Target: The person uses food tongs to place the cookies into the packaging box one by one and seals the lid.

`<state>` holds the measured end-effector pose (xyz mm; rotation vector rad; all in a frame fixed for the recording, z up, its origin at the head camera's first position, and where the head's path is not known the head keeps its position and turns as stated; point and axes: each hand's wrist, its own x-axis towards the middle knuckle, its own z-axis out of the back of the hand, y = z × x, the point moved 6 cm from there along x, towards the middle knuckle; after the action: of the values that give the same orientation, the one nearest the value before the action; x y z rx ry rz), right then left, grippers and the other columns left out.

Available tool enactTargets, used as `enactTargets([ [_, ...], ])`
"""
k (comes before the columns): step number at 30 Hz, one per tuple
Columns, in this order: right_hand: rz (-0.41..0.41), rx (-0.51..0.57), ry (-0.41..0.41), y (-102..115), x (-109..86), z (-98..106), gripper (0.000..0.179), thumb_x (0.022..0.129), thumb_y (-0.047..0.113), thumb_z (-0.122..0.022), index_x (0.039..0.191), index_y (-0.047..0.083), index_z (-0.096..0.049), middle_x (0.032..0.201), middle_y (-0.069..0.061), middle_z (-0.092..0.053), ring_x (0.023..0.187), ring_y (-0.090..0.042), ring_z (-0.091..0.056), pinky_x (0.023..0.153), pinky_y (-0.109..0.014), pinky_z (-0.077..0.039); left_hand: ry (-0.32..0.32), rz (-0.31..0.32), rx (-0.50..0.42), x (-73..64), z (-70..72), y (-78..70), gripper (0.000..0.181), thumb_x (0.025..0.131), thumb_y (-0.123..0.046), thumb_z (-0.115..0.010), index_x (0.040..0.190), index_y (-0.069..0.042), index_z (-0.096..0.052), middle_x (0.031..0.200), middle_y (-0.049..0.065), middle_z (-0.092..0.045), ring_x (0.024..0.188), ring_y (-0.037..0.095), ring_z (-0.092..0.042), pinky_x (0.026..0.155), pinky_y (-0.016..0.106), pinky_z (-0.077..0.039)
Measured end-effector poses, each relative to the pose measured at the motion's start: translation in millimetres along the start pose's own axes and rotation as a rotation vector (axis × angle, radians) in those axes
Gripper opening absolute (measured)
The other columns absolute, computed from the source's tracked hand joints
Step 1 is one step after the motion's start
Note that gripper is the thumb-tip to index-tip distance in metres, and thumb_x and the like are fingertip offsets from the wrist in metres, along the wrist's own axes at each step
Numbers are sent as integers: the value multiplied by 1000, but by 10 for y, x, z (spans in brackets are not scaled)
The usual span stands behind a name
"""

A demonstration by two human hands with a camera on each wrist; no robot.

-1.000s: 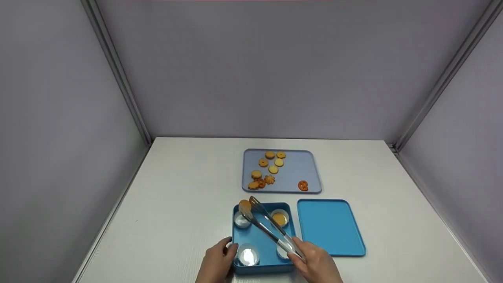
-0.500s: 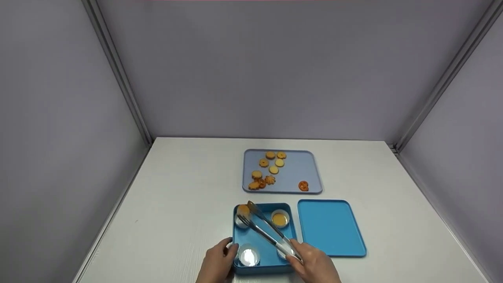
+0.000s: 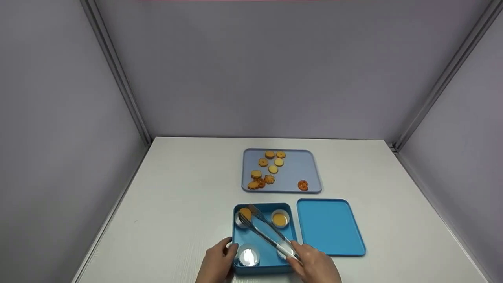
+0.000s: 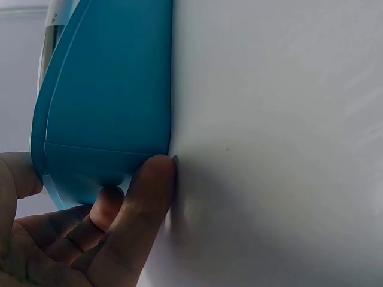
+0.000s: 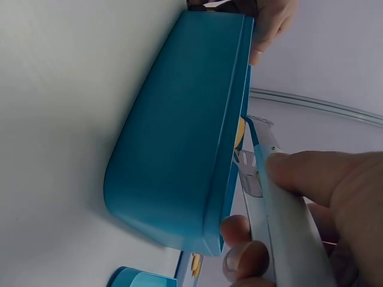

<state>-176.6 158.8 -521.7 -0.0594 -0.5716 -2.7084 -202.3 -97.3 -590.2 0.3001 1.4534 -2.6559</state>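
A person's left hand (image 3: 217,260) grips the near left corner of a deep blue rectangular box with rounded corners (image 3: 262,270), the thumb at the rim and the other fingers against the outer wall, one fingertip down at the base where the box meets the white bench (image 3: 177,196). The right hand (image 3: 314,262) grips a pair of silver metal tongs with slotted ends (image 3: 263,235), held slantwise over the box with the two arms parted at the tips. Those tips are at a round golden-brown biscuit (image 3: 246,213), which sits at the white cup in the box's far left corner (image 3: 238,221); whether the metal touches it cannot be told. In the far right corner, a second white cup (image 3: 280,212) holds a round yellow disc (image 3: 279,220). A shiny white ruffled-edged cup (image 3: 248,256) stands in the near left corner, and another white cup (image 3: 281,254) at the near right lies partly hidden under the tongs. Just right of the box lies a flat blue rectangular panel with a raised rim (image 3: 331,228). Beyond, a grey-blue rectangular tray (image 3: 297,167) bears assorted biscuits (image 3: 273,169), mostly on its left half, and a reddish-brown pretzel shape (image 3: 302,185) near its front right corner.
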Motion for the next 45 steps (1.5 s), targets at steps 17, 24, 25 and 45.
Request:
enactTargets([
  [17,7,-43,27,51,35,-8,37,93,31,-75,118,5,-71,77,-1,-65,59,-12,-59,50,-30,-45,6,37,-10,17,-6,34,46,103,-29,-58,134,4,-62,90,2,-66,81,17,-59,78,43,-51],
  [24,1,-72,32,65,58,-22,39,93,32,-76,120,5,-72,81,-4,-68,63,-17,-64,52,-33,-49,-3,16,-8,13,2,24,46,103,-30,-59,133,4,-62,94,4,-68,85,18,-60,81,46,-52],
  [25,0,-78,32,67,61,-25,39,93,32,-76,120,5,-72,81,-4,-68,64,-17,-65,53,-34,-50,-6,10,-5,10,6,21,46,103,-31,-59,133,4,-62,95,4,-69,86,18,-61,82,47,-53],
  [45,-43,-47,66,49,83,-68,41,93,34,-75,123,6,-71,80,-1,-66,63,-15,-63,53,-33,-48,-13,-2,-1,7,0,36,49,103,-35,-60,133,4,-63,102,8,-72,92,21,-64,88,52,-53],
])
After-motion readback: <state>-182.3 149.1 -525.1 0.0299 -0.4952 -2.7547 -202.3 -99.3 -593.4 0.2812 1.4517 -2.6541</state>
